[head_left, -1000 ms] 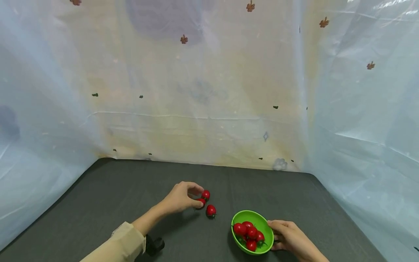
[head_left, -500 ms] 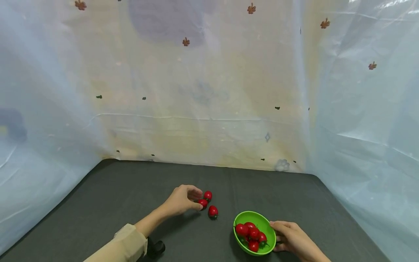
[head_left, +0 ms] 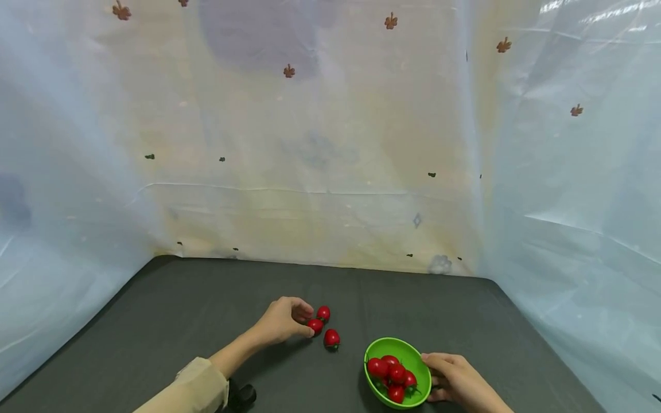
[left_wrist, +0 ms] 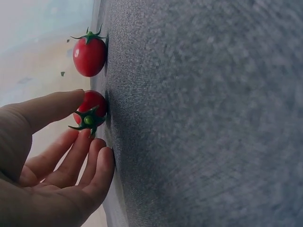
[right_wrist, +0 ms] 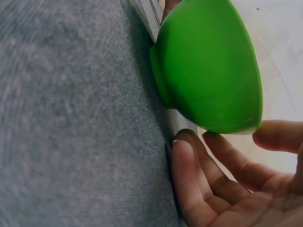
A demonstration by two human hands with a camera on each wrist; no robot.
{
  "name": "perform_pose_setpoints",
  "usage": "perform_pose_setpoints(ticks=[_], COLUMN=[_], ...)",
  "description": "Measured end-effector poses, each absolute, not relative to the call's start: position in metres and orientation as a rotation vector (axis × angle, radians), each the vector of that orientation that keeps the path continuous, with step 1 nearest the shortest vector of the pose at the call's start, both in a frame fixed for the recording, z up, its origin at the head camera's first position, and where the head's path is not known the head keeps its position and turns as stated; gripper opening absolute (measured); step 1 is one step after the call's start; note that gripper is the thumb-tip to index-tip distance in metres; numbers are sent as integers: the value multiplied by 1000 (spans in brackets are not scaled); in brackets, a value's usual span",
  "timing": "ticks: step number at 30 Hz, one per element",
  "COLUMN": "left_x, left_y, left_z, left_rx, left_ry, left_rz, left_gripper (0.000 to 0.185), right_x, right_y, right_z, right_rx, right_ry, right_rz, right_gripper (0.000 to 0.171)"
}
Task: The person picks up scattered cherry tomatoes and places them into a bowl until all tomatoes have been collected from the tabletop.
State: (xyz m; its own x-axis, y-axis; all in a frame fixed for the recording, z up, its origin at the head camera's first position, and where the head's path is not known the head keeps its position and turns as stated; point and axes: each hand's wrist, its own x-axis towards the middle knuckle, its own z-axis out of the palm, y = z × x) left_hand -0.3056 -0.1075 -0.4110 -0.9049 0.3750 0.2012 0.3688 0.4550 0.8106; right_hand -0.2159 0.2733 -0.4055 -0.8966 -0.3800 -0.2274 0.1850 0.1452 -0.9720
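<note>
Three red cherry tomatoes lie loose on the dark tabletop in the head view. My left hand is at the nearest tomato, with its thumb and fingertips apart around the stem end. Just beyond that one sit another tomato and, nearer the bowl, a third tomato. My right hand pinches the edge of a green bowl, thumb at the rim and fingers against the outer wall. Several cherry tomatoes are piled inside the bowl.
Dark grey fabric covers the tabletop. Translucent patterned sheeting hangs behind it and on both sides. A black strap-like object shows at the left cuff.
My left hand has drawn back slightly from the nearest tomato, so more of it shows. The tomatoes keep their places. The right hand stays on the bowl. The head view shifts a little.
</note>
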Motion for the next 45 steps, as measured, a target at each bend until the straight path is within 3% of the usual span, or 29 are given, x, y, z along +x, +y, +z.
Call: perform_pose_setpoints(ticks=[12, 29, 45], left_x=[-310, -311, -299], left_y=[-105, -101, -108], left_z=[-414, -414, -399], left_rx=[698, 742, 716], left_ry=[2639, 2694, 2680], left_rz=[1454, 1423, 1499], left_gripper=[35, 30, 32], right_x=[-216, -216, -217], right_y=[273, 271, 270], right_z=[-405, -400, -398], right_rx=[-192, -119, -111], right_ry=[2002, 2058, 2071], right_rz=[-1799, -1776, -1788], right_gripper=[44, 58, 44])
